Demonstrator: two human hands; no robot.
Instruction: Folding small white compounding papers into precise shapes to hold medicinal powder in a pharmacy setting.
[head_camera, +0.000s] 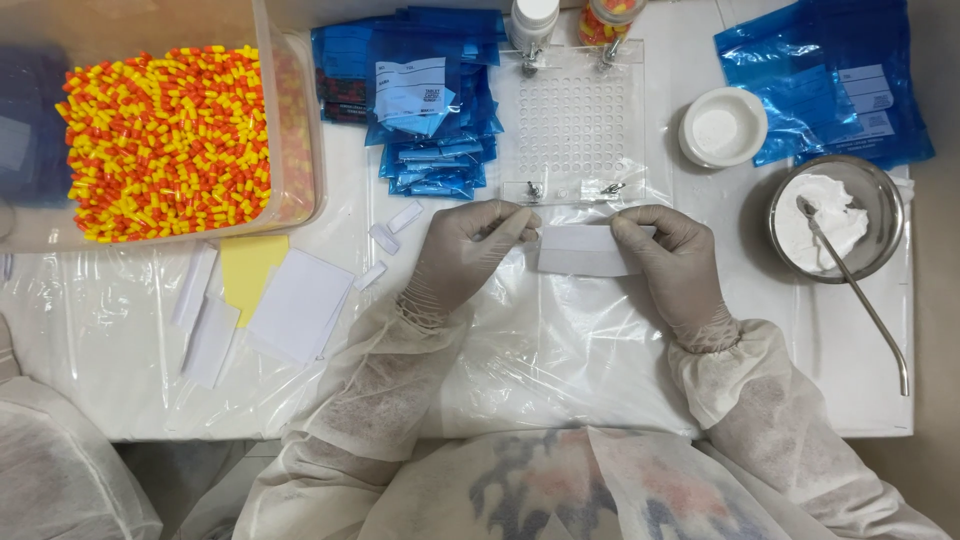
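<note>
My left hand (465, 250) and my right hand (675, 262), both in pale gloves, hold a small white rectangular card (585, 250) between them, one at each end, just above the plastic-covered table (560, 340). Right behind the card lies a clear capsule-filling tray (572, 125) with rows of round holes and metal screws at its corners. My sleeves are white and translucent.
A clear bin of orange-and-yellow capsules (165, 140) stands at the far left. Blue zip bags (430, 100) lie at centre back and more blue bags (830, 80) at the right. A steel bowl of white powder with a spoon (835, 220), a white dish (722, 125), white and yellow cards (255, 300).
</note>
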